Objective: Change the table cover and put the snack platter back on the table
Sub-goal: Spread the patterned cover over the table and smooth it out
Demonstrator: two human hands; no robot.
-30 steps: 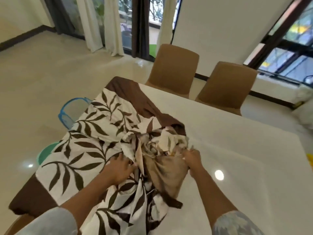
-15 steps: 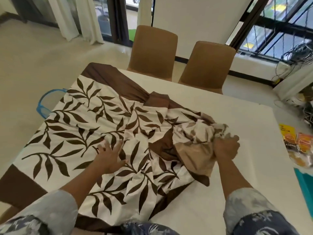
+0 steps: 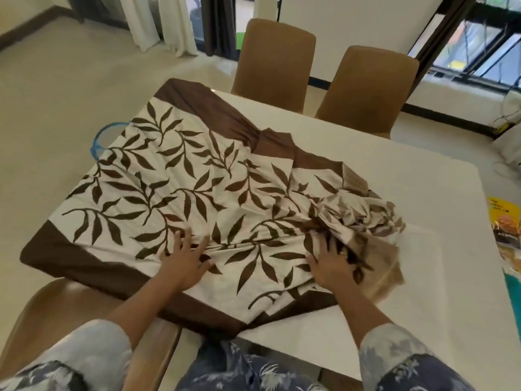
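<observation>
A cream table cover [image 3: 174, 187] with brown leaves and a dark brown border lies spread over the left half of the white table [image 3: 417, 277]. Its right part is still bunched in a crumpled heap [image 3: 358, 213]. My left hand [image 3: 184, 258] presses flat on the cloth near the front edge, fingers spread. My right hand [image 3: 332, 259] lies on the cloth just below the heap, fingers spread and pushing into the folds. The snack platter is out of sight.
Two brown chairs [image 3: 275, 63] [image 3: 366, 88] stand at the far side, and a tan chair [image 3: 70, 311] is beside me at the near left. Snack packets [image 3: 507, 224] lie on the floor past the table's right edge. A blue hoop [image 3: 98, 139] shows on the floor left.
The cover has been pulled further right and flatter across the table. My right hand let go of the bunched cloth and came down flat near the front; my left hand shifted right.
</observation>
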